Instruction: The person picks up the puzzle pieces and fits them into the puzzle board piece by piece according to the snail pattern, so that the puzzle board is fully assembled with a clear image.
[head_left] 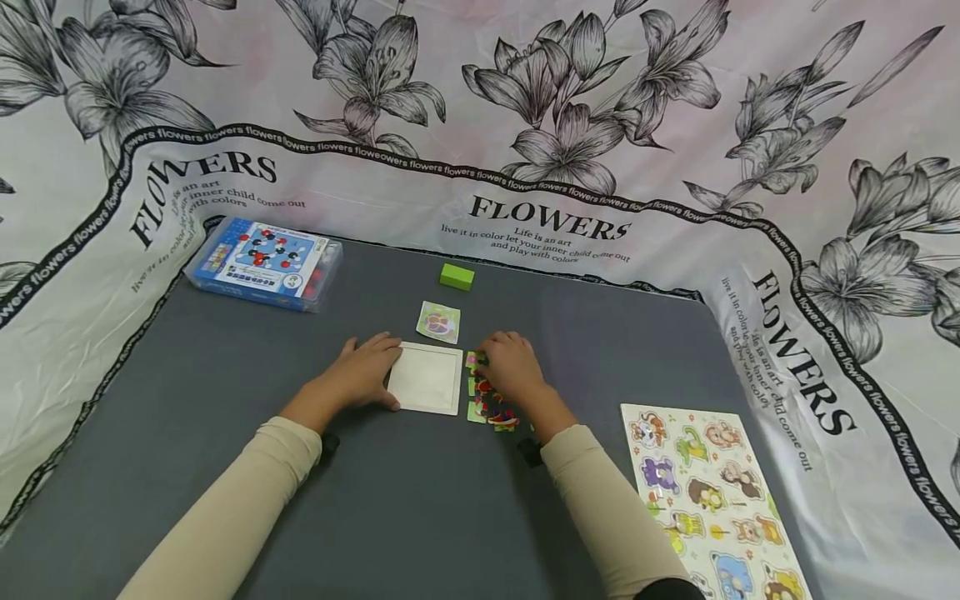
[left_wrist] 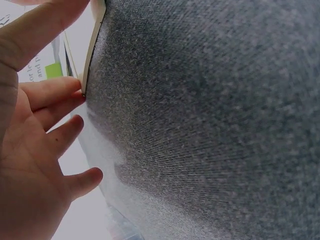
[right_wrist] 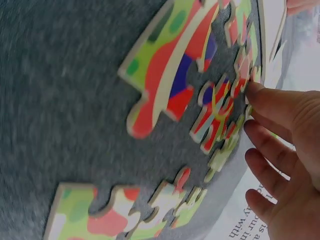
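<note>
A square white puzzle tray (head_left: 425,379) with a raised rim lies bare on the grey tabletop. My left hand (head_left: 363,371) holds it along its left side, thumb at the near corner and fingers at the far one; the tray's edge (left_wrist: 91,55) shows in the left wrist view. Just right of the tray, colourful jigsaw pieces (right_wrist: 170,65) lie loose and apart. Over their far end is my right hand (head_left: 513,367), its thumb and forefinger pinching a puzzle piece that the fingers mostly hide. Beyond the tray lies a small square picture card (head_left: 438,322).
A green block (head_left: 457,277) sits behind the card. At the back left stands a clear plastic box (head_left: 262,265) with a blue molecule-picture label. A white board with cartoon animals (head_left: 708,496) lies at the near right. Flower-printed cloth (head_left: 375,192) borders the tabletop.
</note>
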